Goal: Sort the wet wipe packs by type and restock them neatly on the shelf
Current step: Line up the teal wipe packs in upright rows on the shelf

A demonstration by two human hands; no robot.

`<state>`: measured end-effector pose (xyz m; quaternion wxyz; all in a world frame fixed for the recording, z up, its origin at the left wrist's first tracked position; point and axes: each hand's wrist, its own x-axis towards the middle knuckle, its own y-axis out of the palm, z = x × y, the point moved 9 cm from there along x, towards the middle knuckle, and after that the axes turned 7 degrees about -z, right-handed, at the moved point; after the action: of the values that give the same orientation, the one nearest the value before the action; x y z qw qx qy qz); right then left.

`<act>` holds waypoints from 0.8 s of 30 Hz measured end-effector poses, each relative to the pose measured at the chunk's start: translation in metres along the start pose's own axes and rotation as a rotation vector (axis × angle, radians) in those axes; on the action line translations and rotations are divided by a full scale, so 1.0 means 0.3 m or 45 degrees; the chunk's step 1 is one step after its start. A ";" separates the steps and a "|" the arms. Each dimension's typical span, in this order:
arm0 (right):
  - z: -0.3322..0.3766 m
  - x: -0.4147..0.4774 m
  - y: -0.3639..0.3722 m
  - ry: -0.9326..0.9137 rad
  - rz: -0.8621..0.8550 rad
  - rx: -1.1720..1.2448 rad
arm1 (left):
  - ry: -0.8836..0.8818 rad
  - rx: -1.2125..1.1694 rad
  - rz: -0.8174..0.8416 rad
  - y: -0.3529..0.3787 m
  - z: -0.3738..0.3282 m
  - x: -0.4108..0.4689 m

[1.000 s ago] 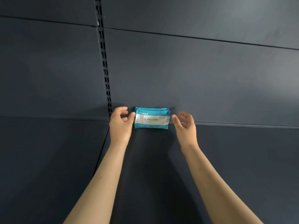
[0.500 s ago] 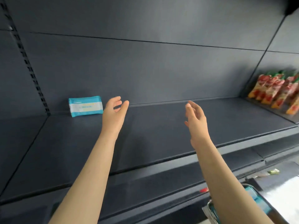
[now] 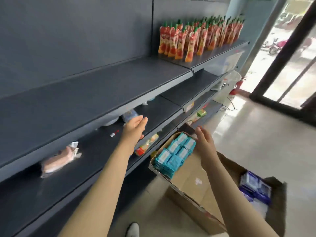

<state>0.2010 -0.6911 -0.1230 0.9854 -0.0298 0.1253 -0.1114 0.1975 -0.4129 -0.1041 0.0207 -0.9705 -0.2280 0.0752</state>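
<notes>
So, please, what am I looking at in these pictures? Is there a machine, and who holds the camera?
No machine: a person works with two bare hands, called grips here, and the camera sits on the person's head, looking down. The left grip reaches open over a lower shelf; the right grip hovers open above a cardboard box of teal wipe packs. Neither holds anything. Dark blue packs lie further right; red pouches stand on the upper shelf.

Matt metal meeting glossy film
The shelves (image 3: pixel 119 82) at left are showing smooth, matt metal; the teal packs (image 3: pixel 174 152) at centre are shining in glossy plastic film; the box (image 3: pixel 193 180) around them is looking like matt cardboard; the pouches (image 3: pixel 196 36) at upper right are gleaming.
</notes>
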 end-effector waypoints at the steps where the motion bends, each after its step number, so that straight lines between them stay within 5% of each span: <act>1: -0.044 0.017 -0.042 0.038 -0.021 0.003 | -0.043 0.037 0.056 0.065 0.047 0.001; 14: -0.675 0.414 -0.143 0.556 -0.210 -0.200 | -0.578 0.454 0.370 0.481 0.707 0.269; 24: -1.163 0.765 0.030 0.862 -0.171 -0.243 | -0.697 0.819 0.410 0.630 1.227 0.581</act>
<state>0.3309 -0.7451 -0.5164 0.8713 -0.0913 0.4522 -0.1673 0.3777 -0.5022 -0.5056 0.2483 -0.8822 -0.0365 0.3984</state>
